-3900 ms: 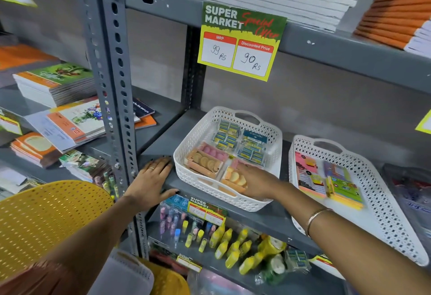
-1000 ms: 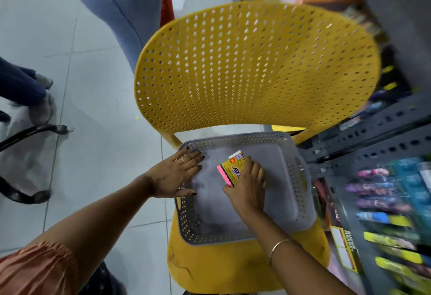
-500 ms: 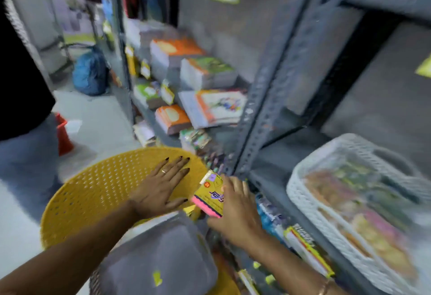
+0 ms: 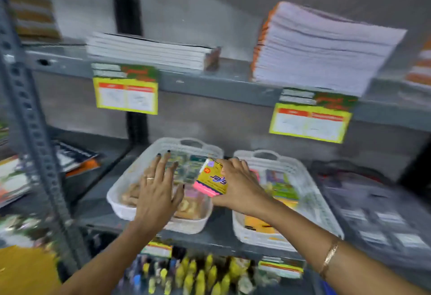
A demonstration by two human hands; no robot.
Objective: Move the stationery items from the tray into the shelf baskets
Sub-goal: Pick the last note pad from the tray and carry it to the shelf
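The head view, blurred by motion, faces a grey metal shelf against a grey wall. Two white perforated baskets sit side by side on it: the left basket holds small packets, the right basket holds bright cards. The right hand grips a yellow and pink packet above the gap between the baskets. The left hand hovers flat over the left basket, fingers spread, grasping nothing. On the upper shelf lie stacks of notebooks, with yellow price tags hanging from its edge. Bottles fill the shelf below.
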